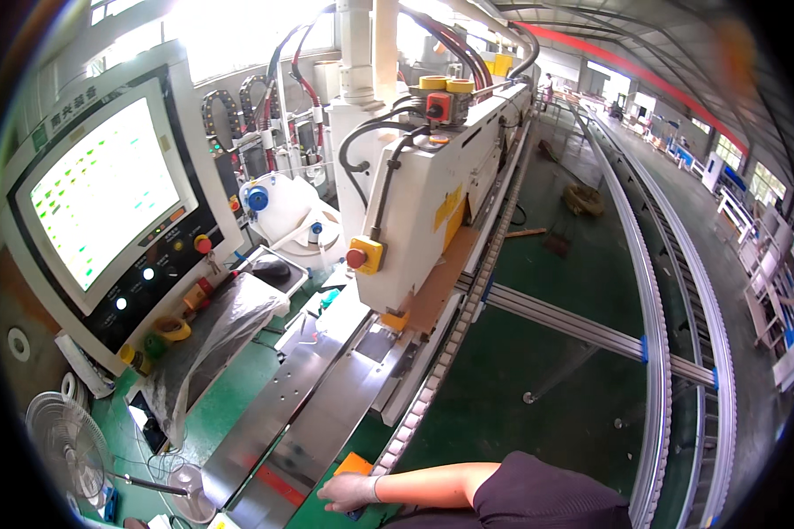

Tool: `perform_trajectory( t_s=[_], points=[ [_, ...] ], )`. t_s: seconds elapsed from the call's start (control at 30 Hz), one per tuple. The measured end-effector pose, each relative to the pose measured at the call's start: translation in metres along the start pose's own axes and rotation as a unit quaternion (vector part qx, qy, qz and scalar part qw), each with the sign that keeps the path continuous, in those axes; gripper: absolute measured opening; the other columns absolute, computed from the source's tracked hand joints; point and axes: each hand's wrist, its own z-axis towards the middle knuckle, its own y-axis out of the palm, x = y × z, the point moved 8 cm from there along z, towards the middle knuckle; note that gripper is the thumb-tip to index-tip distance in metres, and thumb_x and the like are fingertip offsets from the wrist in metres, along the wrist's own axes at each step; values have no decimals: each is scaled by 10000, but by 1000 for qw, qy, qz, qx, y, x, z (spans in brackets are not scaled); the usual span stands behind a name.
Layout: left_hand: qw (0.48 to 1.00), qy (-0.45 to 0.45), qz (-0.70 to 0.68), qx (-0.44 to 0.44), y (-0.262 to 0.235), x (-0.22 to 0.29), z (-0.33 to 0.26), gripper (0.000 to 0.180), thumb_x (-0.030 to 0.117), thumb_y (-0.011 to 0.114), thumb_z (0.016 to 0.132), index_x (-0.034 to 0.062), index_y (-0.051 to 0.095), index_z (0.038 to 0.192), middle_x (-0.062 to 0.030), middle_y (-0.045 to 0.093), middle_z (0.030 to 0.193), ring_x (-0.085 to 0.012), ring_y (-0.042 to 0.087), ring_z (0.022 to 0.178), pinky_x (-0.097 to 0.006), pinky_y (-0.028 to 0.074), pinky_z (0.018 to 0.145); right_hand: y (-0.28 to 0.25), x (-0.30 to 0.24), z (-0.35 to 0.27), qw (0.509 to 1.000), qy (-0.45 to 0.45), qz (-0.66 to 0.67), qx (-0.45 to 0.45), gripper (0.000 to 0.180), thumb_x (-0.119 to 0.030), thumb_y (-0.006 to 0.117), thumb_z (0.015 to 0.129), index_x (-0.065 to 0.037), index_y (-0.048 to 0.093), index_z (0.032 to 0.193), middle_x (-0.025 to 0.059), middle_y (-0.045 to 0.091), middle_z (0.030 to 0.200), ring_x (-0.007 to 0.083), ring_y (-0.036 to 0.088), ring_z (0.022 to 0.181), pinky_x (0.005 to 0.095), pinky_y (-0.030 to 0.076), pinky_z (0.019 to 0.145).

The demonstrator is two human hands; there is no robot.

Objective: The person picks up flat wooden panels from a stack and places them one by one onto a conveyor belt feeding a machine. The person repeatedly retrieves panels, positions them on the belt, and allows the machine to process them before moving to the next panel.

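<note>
- Orange block (355, 462) lies at the near end of the steel infeed bed (300, 414), right at its bottom edge, partly covered by the hand.
- One hand (348, 492) shows, its forearm coming in from the lower right; it rests flat over the near side of the orange block, touching it. I take it for the right hand, though the view does not settle this.
- Fingers (331, 499) lie fairly flat and close together, pointing left; whether they clasp the block or only press on it I cannot tell.
- From the fingers the block sits just ahead, toward the machine; its exposed corner points up along the bed.
- Long axis of the bed runs from the near left corner up and to the right, into the white machine housing (423, 212), beside a link chain track (450, 353).
- No other hand is in view.
- Left of the bed stand a control panel with a bright screen (106, 189), a plastic-covered keyboard shelf (212, 339) and a fan (66, 445) on the green floor (538, 353).
- On the right a long roller conveyor (679, 291) curves away through a workshop hall.
</note>
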Motion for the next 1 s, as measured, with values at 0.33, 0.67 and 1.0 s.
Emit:
perform_trajectory(
  t_s=[0.33, 0.67, 1.0],
  points=[
    [981, -20, -166, 97, -121, -58, -7, 533, 418, 615, 1019, 83, 522, 1423, -169, 594, 1368, -265, 587, 1232, -407, 473, 1115, 21, 19, 27, 999, 43, -27, -8, 473, -424, 587, 993, 20, 691, 1118, 266, 738, 1091, 441, 712, 1057, 541, 545, 948],
    [873, -82, -412, 248, -240, -259, -114, 622, 512, 648, 1020, 108, 468, 1459, -169, 549, 1409, -260, 550, 1307, -425, 448, 1152, 57, 33, 67, 995, -43, -68, -63, 479, -448, 546, 1034, -15, 715, 1150, 275, 719, 1125, 421, 686, 1111, 534, 535, 925],
    [629, 142, -764, 27, -111, -149, -209, 628, 428, 563, 1067, 12, 501, 1533, -196, 609, 1458, -349, 594, 1324, -465, 505, 1080, 82, 12, 82, 990, -48, -9, -131, 642, -565, 586, 1035, 7, 714, 1298, 213, 702, 1347, 381, 641, 1278, 408, 472, 1121]
  ],
)
